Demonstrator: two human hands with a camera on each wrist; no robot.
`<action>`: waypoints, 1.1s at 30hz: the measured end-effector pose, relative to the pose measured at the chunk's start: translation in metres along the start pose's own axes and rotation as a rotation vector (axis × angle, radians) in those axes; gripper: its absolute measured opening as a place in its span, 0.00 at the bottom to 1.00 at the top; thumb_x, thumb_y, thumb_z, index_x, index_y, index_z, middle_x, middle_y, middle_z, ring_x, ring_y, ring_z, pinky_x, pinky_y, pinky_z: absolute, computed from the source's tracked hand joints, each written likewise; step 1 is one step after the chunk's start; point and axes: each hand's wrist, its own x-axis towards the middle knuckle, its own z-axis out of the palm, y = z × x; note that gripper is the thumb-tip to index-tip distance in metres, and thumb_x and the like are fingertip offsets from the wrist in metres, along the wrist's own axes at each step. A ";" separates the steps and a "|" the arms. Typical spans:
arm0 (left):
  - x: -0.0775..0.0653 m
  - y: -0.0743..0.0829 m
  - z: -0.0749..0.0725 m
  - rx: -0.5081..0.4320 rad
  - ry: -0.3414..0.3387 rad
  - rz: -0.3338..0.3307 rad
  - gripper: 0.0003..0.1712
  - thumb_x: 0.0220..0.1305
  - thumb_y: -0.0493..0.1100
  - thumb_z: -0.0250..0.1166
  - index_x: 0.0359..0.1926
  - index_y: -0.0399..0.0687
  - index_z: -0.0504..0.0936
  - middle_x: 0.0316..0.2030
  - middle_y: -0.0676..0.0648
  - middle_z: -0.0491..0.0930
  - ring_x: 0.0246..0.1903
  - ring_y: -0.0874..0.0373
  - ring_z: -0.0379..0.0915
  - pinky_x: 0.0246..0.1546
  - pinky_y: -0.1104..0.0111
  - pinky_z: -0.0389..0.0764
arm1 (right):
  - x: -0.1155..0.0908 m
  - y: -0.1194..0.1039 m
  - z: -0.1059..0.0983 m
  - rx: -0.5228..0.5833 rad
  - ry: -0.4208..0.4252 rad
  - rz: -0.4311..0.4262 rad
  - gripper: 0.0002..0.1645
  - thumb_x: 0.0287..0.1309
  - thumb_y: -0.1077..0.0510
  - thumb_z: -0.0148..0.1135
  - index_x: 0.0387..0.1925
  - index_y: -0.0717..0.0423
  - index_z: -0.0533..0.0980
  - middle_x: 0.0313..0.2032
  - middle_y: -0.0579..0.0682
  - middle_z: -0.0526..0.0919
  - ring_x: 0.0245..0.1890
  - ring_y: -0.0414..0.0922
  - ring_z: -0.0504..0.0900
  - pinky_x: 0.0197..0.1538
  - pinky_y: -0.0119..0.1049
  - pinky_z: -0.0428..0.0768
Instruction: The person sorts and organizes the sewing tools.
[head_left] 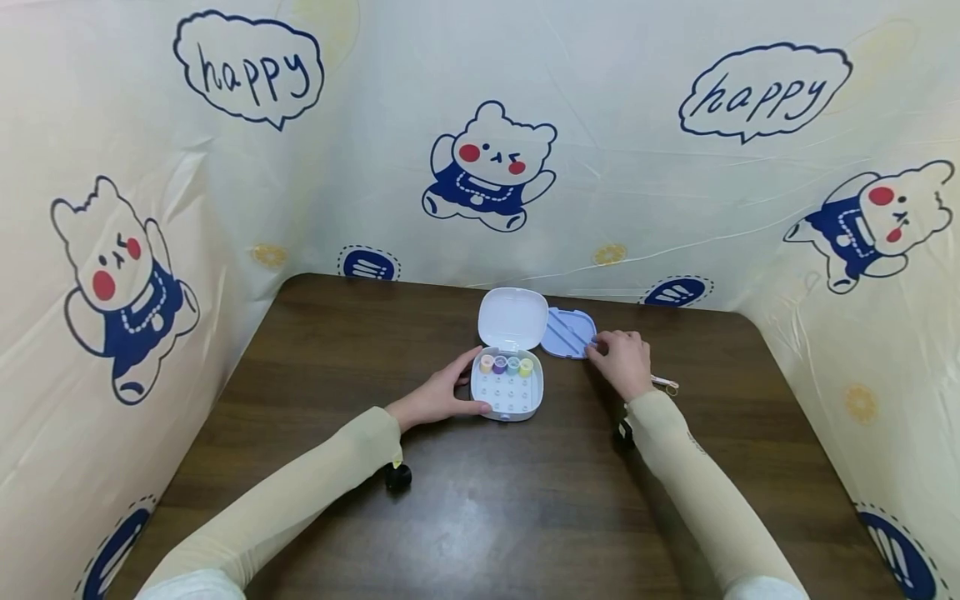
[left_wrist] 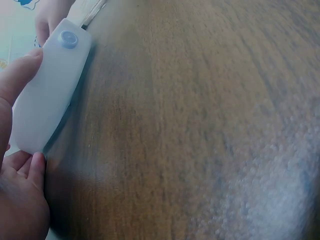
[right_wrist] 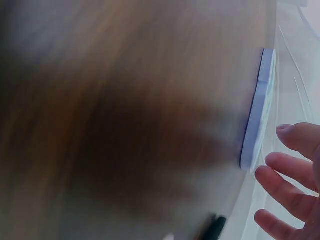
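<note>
A white case (head_left: pixel 507 400) stands on the table with its lid (head_left: pixel 513 318) raised at the back. Several small coloured pots (head_left: pixel 513 365) fill its back row, and rows of small round marks or pegs cover the rest. My left hand (head_left: pixel 442 395) holds the case at its left side, thumb at the front and fingers farther back; the left wrist view shows the case's front with a round button (left_wrist: pixel 68 39). Beside the lid lies a flat lilac-blue tray (head_left: pixel 567 333) with diagonal bars. At its right edge is my right hand (head_left: pixel 622 362), fingers spread, apparently just off the tray.
A slim light-coloured item with a small ring (head_left: pixel 666 384) lies partly hidden behind my right wrist. In the right wrist view a dark-tipped object (right_wrist: pixel 214 229) shows at the bottom. The brown table (head_left: pixel 465 517) ends at a printed curtain (head_left: pixel 375 167).
</note>
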 end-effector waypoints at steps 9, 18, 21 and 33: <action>0.001 0.001 -0.001 0.010 0.000 0.004 0.61 0.61 0.55 0.78 0.84 0.61 0.48 0.81 0.46 0.53 0.74 0.46 0.63 0.75 0.53 0.64 | 0.015 -0.013 0.008 0.000 -0.048 0.038 0.26 0.66 0.47 0.69 0.55 0.63 0.83 0.52 0.66 0.84 0.55 0.66 0.73 0.59 0.63 0.67; 0.001 0.002 -0.001 0.002 0.001 0.005 0.61 0.61 0.53 0.78 0.84 0.61 0.48 0.81 0.46 0.54 0.74 0.46 0.63 0.75 0.54 0.64 | 0.024 -0.014 0.012 -0.042 -0.090 0.062 0.29 0.66 0.45 0.69 0.56 0.63 0.83 0.51 0.65 0.84 0.52 0.64 0.73 0.60 0.63 0.67; 0.001 0.001 -0.001 0.002 0.004 0.002 0.61 0.60 0.54 0.79 0.84 0.61 0.48 0.80 0.46 0.54 0.74 0.46 0.63 0.75 0.53 0.64 | 0.025 -0.015 0.013 -0.059 -0.098 0.064 0.29 0.66 0.44 0.70 0.56 0.63 0.83 0.52 0.65 0.84 0.53 0.64 0.73 0.61 0.63 0.67; 0.000 -0.002 -0.001 -0.010 0.001 0.018 0.61 0.60 0.56 0.79 0.84 0.61 0.49 0.80 0.47 0.54 0.74 0.46 0.63 0.74 0.52 0.65 | 0.024 -0.015 0.014 -0.087 -0.107 0.038 0.29 0.66 0.45 0.70 0.54 0.65 0.83 0.50 0.66 0.83 0.55 0.64 0.73 0.61 0.63 0.67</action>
